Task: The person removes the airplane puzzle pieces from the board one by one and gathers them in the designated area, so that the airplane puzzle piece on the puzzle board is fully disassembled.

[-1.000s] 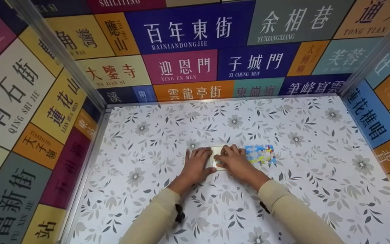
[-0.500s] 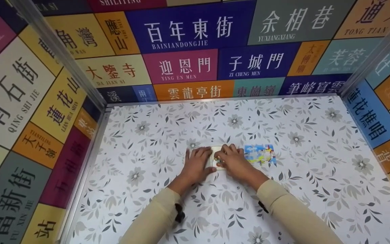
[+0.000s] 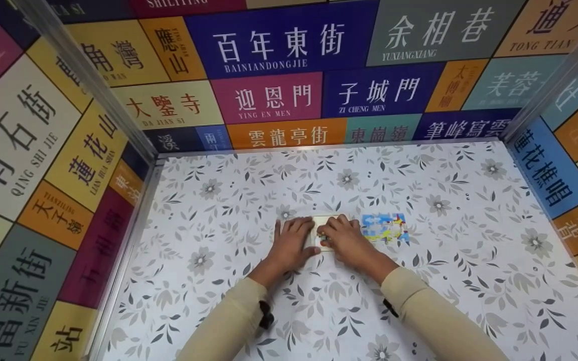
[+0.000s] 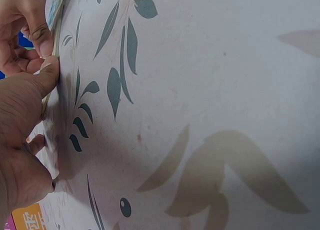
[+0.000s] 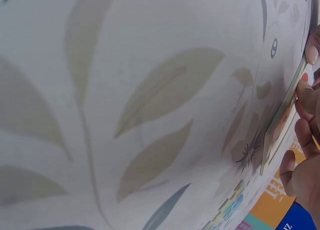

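Observation:
A thin, pale jigsaw board (image 3: 321, 220) lies flat on the table under both hands, with a little coloured print showing between them. My left hand (image 3: 291, 243) holds the board's left end, fingers spread toward the far edge and thumb at the near edge. Above the board, my right hand (image 3: 351, 243) has its fingers bent and pinches a small coloured jigsaw piece (image 3: 323, 236), mostly hidden by the fingertips. In the right wrist view, the right thumb (image 5: 306, 96) presses down close over the board (image 5: 280, 125). Much of the board's right part is covered by the right hand.
To the right of the right hand lies a patch of blue, yellow and red jigsaw pieces (image 3: 384, 228). The table (image 3: 249, 195) has a white floral cover. Panels with printed place names (image 3: 279, 45) rise at the back and on both sides, with clear edging at the corners.
The right fingertips have shifted slightly over the board, and the small piece shows a little differently between them. The left hand stays in place.

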`<state>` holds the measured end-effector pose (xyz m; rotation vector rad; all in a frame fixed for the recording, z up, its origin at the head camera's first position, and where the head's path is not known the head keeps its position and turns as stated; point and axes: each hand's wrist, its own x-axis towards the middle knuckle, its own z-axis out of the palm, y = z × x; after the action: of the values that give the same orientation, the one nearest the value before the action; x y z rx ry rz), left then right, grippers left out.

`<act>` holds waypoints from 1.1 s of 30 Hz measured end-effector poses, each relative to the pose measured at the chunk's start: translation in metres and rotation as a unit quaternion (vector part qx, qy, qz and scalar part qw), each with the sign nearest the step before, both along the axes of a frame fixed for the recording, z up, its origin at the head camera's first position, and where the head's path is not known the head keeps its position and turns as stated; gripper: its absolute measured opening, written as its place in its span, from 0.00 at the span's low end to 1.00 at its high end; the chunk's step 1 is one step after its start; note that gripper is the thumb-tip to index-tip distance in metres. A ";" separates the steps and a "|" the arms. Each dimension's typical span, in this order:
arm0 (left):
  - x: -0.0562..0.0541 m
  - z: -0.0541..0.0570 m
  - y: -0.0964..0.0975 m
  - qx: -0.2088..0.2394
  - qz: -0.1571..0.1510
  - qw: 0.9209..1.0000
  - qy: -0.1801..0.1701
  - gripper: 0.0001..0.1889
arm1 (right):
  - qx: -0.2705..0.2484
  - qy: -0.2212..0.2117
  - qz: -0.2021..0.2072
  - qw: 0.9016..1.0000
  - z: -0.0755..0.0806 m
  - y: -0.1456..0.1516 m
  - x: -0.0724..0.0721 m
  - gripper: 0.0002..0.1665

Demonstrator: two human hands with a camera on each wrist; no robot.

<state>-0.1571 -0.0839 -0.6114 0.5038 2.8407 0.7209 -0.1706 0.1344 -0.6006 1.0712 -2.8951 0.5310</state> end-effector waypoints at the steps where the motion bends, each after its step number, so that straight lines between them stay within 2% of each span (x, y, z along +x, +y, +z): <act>1: 0.000 0.000 0.000 -0.001 0.000 1.000 0.001 0.37 | 0.001 0.004 0.001 1.000 0.000 0.000 0.000 0.20; 11: -0.002 0.001 0.002 -0.005 -0.001 1.000 0.001 0.37 | 0.011 0.050 0.003 0.999 -0.001 0.000 -0.001 0.15; 16: -0.001 0.001 0.003 -0.007 -0.001 1.000 0.004 0.38 | 0.011 0.058 0.009 0.998 -0.003 0.000 -0.001 0.12; 23: -0.002 0.003 0.004 -0.008 0.000 1.000 0.001 0.37 | -0.002 0.060 0.005 0.998 -0.004 0.003 -0.002 0.14; 29: -0.001 -0.005 0.000 0.008 -0.011 1.000 0.021 0.37 | -0.016 0.052 -0.013 0.998 -0.003 0.011 -0.002 0.15; 33: -0.001 -0.005 -0.001 -0.003 -0.005 1.000 0.022 0.37 | -0.022 0.042 -0.019 0.999 0.000 0.021 -0.001 0.14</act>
<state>-0.1581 -0.0848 -0.6167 0.5395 2.8776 0.7070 -0.1721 0.1550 -0.6005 1.0040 -2.8118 0.5333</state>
